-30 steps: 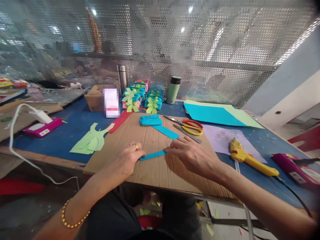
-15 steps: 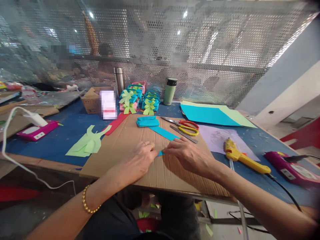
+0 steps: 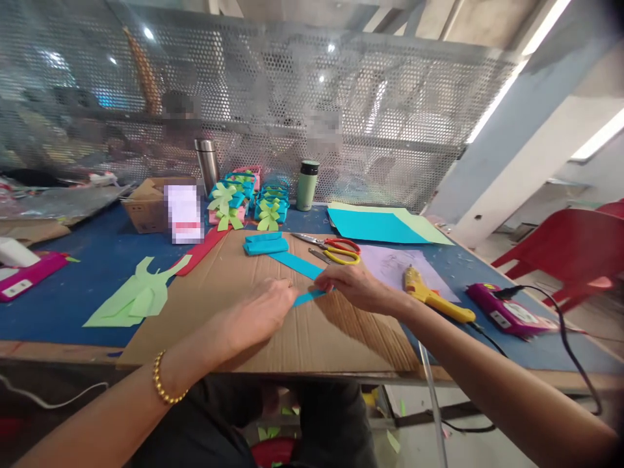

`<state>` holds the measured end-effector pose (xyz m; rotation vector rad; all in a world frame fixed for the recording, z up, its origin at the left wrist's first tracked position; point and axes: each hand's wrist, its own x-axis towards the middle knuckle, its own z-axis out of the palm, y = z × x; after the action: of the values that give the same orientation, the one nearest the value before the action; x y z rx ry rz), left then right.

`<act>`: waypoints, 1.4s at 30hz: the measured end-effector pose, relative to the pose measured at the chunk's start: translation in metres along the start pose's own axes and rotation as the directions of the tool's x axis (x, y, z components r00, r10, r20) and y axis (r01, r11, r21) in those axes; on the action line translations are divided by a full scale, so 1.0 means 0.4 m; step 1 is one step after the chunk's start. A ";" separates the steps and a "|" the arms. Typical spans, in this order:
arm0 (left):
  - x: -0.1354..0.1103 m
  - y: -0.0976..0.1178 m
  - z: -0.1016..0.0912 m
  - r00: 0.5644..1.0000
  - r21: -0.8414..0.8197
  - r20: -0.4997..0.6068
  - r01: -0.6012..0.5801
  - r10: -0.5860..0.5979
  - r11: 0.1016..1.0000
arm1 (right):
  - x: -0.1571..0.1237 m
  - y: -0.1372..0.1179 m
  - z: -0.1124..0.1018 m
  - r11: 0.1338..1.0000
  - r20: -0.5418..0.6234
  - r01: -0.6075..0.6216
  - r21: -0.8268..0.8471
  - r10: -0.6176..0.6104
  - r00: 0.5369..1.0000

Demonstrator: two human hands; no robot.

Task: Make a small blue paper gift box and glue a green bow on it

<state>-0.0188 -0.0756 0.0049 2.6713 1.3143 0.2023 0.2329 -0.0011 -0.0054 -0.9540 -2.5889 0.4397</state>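
Note:
A narrow folded blue paper strip (image 3: 309, 298) lies on a brown cardboard sheet (image 3: 312, 338) in front of me. My left hand (image 3: 258, 312), with a ring and a gold bracelet, presses its fingertips on the strip's left end. My right hand (image 3: 351, 288) pinches the strip's right end with curled fingers. A longer blue strip (image 3: 296, 264) and a folded stack of blue strips (image 3: 266, 244) lie just beyond on the cardboard.
Red and yellow scissors (image 3: 336, 250), a yellow glue gun (image 3: 429, 296) and a pink device (image 3: 504, 313) lie to the right. Blue and green paper sheets (image 3: 385, 225), finished paper bows (image 3: 246, 198), a box (image 3: 146, 205), two flasks and green cut-outs (image 3: 134, 302) lie around. A red chair (image 3: 570, 250) stands far right.
My left hand has slid rightward along the strip until it nearly meets the right hand, covering most of it. The view has swung up and to the right.

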 end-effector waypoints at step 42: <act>0.122 -0.026 0.026 0.986 -0.324 -0.105 -0.158 0.131 0.933 | -0.021 0.014 -0.021 0.943 -0.091 0.051 -0.329 -0.085 0.992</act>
<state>0.0047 -0.0313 -0.0048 2.4902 0.9974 0.5090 0.2454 -0.0012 -0.0021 -0.9566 -2.6360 -0.0614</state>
